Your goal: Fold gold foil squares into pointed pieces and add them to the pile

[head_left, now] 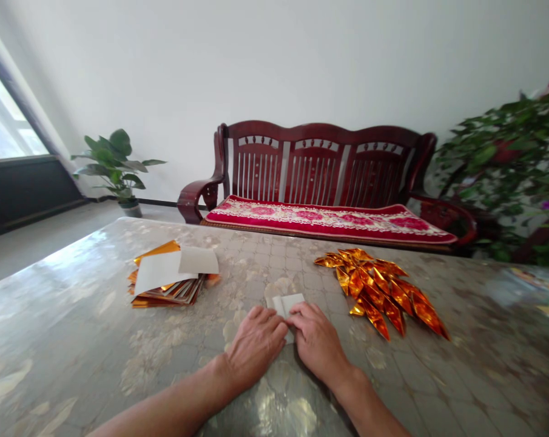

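A small white paper sheet [289, 301] with fold lines lies on the patterned table [196, 358] in front of me. My left hand [259, 341] rests on its left side, fingers together and pressed on the paper. From the right, my right hand [317, 340] grips the paper's right edge with curled fingers. The lower part of the sheet is mostly hidden under both hands. To the left sits a stack of paper sheets [165, 273], white on top with orange foil edges. Folded orange foil pieces [378, 282] lie heaped on the right.
A clear plastic bag [520, 286] lies at the table's right edge. Behind the table stands a dark red wooden bench [315, 164] with a red patterned cushion [329, 220]. Potted plants stand at the left [119, 161] and right [506, 152].
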Tool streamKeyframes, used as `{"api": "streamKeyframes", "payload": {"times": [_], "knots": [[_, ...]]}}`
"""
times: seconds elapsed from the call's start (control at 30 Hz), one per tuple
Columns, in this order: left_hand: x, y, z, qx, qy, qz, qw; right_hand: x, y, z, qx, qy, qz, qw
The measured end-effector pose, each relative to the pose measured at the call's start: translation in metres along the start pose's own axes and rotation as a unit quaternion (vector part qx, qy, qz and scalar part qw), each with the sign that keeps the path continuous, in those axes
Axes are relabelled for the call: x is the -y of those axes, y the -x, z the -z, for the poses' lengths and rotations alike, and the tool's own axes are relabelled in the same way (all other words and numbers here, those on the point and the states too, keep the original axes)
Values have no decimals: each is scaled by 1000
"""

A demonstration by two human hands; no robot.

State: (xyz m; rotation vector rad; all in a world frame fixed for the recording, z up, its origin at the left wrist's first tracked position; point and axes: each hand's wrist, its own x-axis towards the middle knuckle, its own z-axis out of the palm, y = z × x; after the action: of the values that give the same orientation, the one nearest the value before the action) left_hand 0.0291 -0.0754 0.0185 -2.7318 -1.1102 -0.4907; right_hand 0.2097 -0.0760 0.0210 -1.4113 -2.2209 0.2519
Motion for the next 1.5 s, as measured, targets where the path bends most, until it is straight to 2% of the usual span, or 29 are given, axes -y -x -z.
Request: {"api": "streamKeyframes", "payload": {"times": [0.1, 0.2, 0.47, 0.73, 1.0, 1.1, 1.27, 1.5], "knots": [[1, 0, 0, -5, 2, -11, 1000, -6, 0, 2, -10, 6, 62, 998], [2, 0, 1, -2, 1, -8, 1000, -7, 0, 3, 7, 7, 75, 997], [-6, 2, 9, 21, 7, 9, 1000, 5, 1, 3, 29, 21, 39, 999], [8, 0, 9, 4, 18, 6, 1000, 16, 4, 5, 40, 97, 8, 994], [-8, 5, 0, 22, -10, -6, 1000, 20, 4, 3, 55, 113, -16, 992], [0, 5, 0, 35, 9, -6, 999, 21, 4, 2, 54, 122, -18, 991], [19, 2, -1, 26, 32, 4, 999, 22, 4, 5, 59, 111, -2, 992], [23, 3, -5, 21, 23, 2, 999, 11, 2, 30, 110, 46, 22, 993]]}}
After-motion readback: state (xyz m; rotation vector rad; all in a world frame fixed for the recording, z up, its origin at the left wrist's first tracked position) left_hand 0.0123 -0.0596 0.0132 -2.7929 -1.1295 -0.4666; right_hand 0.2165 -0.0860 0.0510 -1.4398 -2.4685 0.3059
